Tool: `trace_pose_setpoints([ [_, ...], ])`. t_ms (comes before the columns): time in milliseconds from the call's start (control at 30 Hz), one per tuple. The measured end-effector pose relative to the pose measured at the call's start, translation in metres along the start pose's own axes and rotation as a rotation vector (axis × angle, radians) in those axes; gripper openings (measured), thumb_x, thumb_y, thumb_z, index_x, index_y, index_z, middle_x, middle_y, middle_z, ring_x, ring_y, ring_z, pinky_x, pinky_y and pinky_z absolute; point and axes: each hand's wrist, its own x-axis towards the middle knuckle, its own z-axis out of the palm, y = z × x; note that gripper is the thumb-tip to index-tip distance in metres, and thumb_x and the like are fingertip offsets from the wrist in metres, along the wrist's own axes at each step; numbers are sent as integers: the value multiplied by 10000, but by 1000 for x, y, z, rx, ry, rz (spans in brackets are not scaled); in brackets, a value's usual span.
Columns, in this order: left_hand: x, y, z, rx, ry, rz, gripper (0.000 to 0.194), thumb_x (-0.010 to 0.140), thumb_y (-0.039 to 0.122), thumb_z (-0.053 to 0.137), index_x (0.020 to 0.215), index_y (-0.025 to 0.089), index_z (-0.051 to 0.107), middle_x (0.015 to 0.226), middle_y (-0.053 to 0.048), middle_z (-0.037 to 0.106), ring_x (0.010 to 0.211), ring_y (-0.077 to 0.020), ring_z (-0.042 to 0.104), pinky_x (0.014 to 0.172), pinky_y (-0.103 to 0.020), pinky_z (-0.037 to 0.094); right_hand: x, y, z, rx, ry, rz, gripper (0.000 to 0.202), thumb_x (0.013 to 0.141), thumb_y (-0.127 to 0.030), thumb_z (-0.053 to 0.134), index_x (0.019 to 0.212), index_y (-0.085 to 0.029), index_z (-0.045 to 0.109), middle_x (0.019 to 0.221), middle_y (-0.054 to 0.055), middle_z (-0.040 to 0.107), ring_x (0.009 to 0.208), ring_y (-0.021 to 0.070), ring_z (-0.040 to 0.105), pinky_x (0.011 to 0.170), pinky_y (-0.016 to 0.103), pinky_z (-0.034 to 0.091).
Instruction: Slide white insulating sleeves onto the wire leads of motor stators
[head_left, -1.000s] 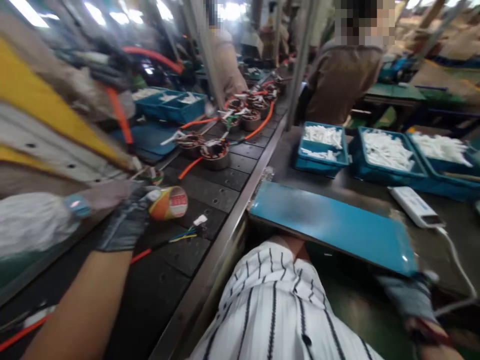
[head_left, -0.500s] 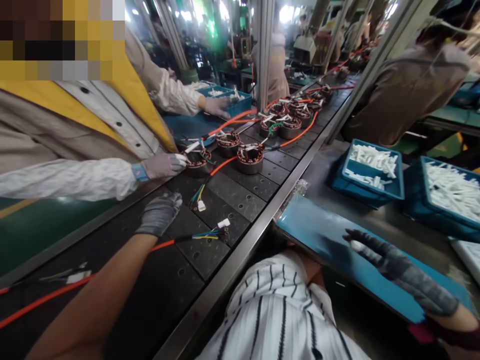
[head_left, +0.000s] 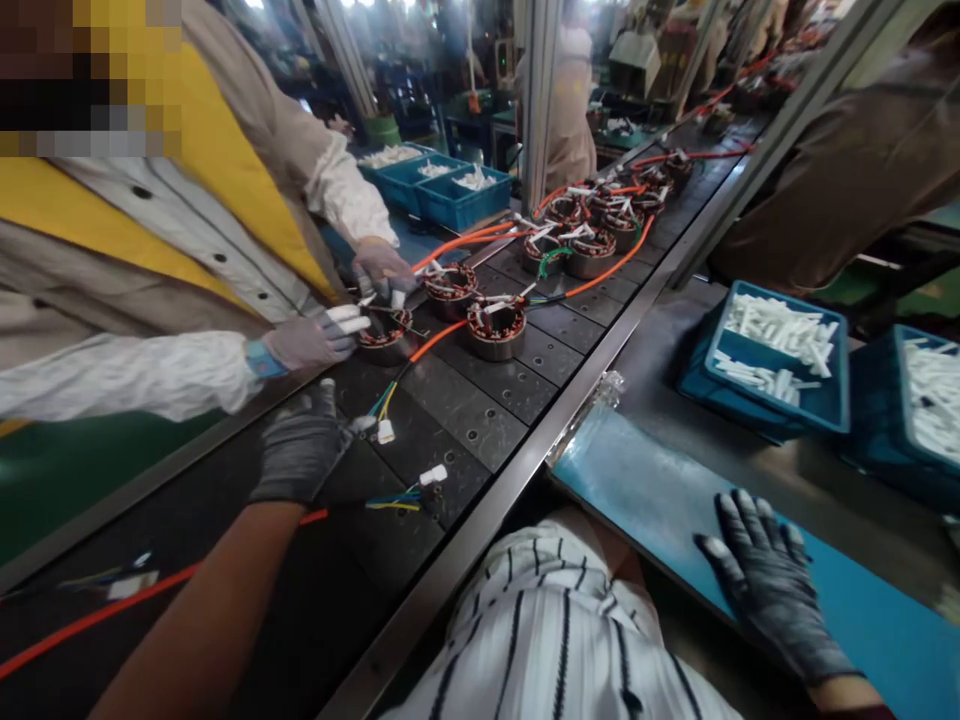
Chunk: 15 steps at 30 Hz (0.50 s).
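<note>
My left hand, in a grey glove, is over the dark conveyor with thumb and forefinger apart and nothing visible between them. Its thumb is close to the coloured wires and white connector of an orange cable. Another white connector lies to its right. My right hand, also gloved, rests on the blue board with its fingers spread. A wound metal ring stands on the conveyor beyond my left hand.
Across the conveyor, a co-worker's gloved hands are at another wound ring. Blue bins of white tubes stand at the right. A metal post rises behind several rings.
My left hand has opened between thumb and forefinger. My right hand has turned and spread flat on the board. The co-worker's far hand has moved from the bins to the ring.
</note>
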Motion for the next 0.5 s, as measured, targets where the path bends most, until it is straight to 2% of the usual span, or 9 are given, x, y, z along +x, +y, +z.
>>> trace_pose_setpoints([
  [67, 10, 25, -25, -51, 134, 14, 672, 970, 514, 302, 1428, 25, 361, 1328, -255, 549, 1147, -357, 570, 938, -413, 438, 19, -12, 2, -54, -54, 13, 691, 903, -514, 277, 1398, -78, 484, 1481, 211, 446, 1412, 386, 334, 1132, 590, 238],
  [167, 24, 93, -54, -225, 174, 289, 656, 981, 496, 291, 1430, 26, 382, 1343, -244, 541, 1193, -358, 539, 986, -452, 409, 72, -37, 8, -59, -108, -35, 702, 916, -493, 297, 1436, -35, 409, 1504, 231, 403, 1426, 368, 295, 1145, 573, 207],
  [200, 29, 118, -59, -276, 172, 438, 660, 988, 484, 275, 1446, 18, 363, 1382, -256, 505, 1247, -363, 500, 1027, -475, 373, 89, -46, 11, -52, -116, -72, 711, 918, -499, 307, 1441, -25, 395, 1513, 239, 384, 1428, 370, 287, 1149, 569, 198],
  [233, 36, 142, -59, -291, 168, 524, 651, 987, 505, 274, 1473, 77, 347, 1440, -201, 472, 1315, -323, 450, 1085, -442, 330, 105, -55, 15, -42, -118, -106, 717, 922, -507, 311, 1443, -19, 389, 1521, 243, 368, 1430, 372, 282, 1153, 567, 191],
  [267, 45, 163, -57, -295, 163, 565, 660, 982, 529, 288, 1502, 123, 307, 1500, -150, 421, 1379, -267, 388, 1146, -385, 262, 117, -63, 19, -33, -118, -137, 722, 926, -515, 312, 1444, -18, 385, 1526, 243, 357, 1431, 373, 280, 1157, 562, 186],
  [300, 55, 179, -53, -295, 158, 562, 674, 981, 513, 317, 1512, 101, 276, 1530, -158, 376, 1411, -257, 347, 1172, -372, 216, 126, -70, 22, -23, -117, -161, 725, 930, -521, 311, 1446, -16, 382, 1529, 241, 353, 1432, 371, 282, 1162, 554, 183],
  [400, 85, 199, -40, -296, 63, 498, 713, 950, 390, 444, 1489, -33, 245, 1545, -262, 292, 1449, -323, 271, 1186, -426, 157, 133, -77, 28, 14, -117, -160, 721, 939, -510, 323, 1448, -2, 378, 1527, 243, 356, 1435, 364, 289, 1180, 529, 174],
  [433, 93, 198, -40, -298, 46, 497, 724, 921, 352, 497, 1476, -47, 259, 1531, -283, 301, 1440, -349, 278, 1179, -452, 158, 131, -75, 28, 34, -118, -136, 725, 938, -507, 335, 1451, 3, 371, 1527, 247, 352, 1440, 364, 282, 1184, 528, 170],
  [500, 108, 194, -44, -317, 14, 503, 702, 858, 311, 579, 1413, -58, 359, 1439, -310, 424, 1365, -390, 376, 1138, -508, 210, 122, -71, 24, 112, -102, -60, 744, 940, -507, 348, 1480, 4, 316, 1539, 254, 324, 1454, 359, 258, 1183, 536, 186],
])
